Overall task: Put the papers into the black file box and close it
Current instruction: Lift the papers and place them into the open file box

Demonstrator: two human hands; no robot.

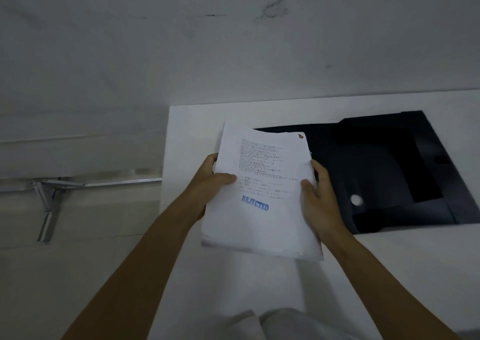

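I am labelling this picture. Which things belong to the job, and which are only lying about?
Job: papers, held by left hand and right hand; open black file box.
Only around: white table, metal bracket.

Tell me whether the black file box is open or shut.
Open. The black file box lies spread flat on the white table, its dark inside showing, with no papers in it.

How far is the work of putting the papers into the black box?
Done: the black file box lies open on the white table. In hand: the left hand and right hand hold the papers by their sides, beside the box. Left: putting them inside and closing the box.
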